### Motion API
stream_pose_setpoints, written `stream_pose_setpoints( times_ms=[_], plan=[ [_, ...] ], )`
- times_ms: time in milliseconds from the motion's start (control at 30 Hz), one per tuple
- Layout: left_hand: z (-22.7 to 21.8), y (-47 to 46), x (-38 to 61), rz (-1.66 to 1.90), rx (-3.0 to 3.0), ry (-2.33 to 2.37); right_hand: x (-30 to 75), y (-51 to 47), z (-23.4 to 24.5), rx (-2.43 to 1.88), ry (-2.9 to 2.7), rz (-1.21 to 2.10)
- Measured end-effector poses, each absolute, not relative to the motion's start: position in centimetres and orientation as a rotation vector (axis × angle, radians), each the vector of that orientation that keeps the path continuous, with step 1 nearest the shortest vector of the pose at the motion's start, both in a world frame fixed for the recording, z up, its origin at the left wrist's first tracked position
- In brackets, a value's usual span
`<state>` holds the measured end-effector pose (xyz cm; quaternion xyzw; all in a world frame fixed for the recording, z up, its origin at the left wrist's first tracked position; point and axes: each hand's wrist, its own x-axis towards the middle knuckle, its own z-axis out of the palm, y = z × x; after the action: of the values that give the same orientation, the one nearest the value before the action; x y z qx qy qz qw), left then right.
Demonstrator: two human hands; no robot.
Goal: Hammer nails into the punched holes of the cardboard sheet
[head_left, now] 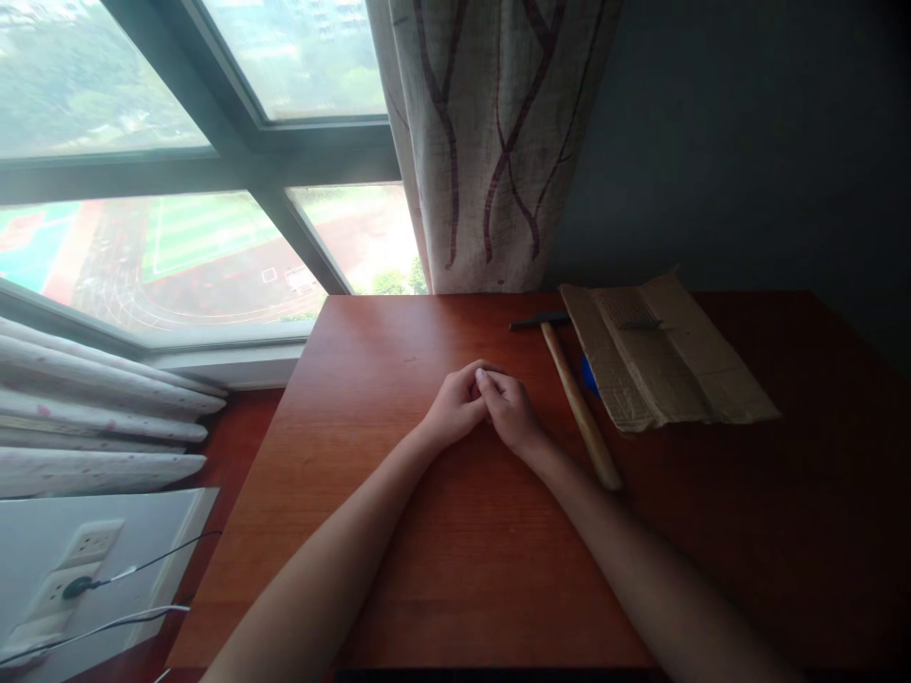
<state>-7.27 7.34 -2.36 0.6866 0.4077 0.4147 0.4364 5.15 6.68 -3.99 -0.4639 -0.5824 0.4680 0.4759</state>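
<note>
My left hand (454, 406) and my right hand (511, 410) rest together on the reddish-brown wooden table (399, 531), fingertips meeting in the middle. Both have curled, closed fingers, and I cannot make out anything held between them. A hammer (578, 398) with a wooden handle and dark metal head lies just right of my right hand, handle pointing toward me. Beyond it lies a flattened piece of brown cardboard (665, 356), with something blue (587, 376) peeking out from under its left edge.
A patterned curtain (491, 142) hangs behind the table beside a large window (177, 190). At lower left, a white panel with wall sockets (71, 569) has cables plugged in. Folded pale bedding (92, 417) lies at left. A dark wall stands behind at right.
</note>
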Motion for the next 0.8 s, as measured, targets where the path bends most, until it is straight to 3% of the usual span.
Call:
stream_pose_setpoints(
  times_ms=[800],
  plan=[
    [-2.35,7.27,-7.12,1.02,1.745,1.054,5.11,6.59,-3.63,-1.151,-1.41,1.11]
  ],
)
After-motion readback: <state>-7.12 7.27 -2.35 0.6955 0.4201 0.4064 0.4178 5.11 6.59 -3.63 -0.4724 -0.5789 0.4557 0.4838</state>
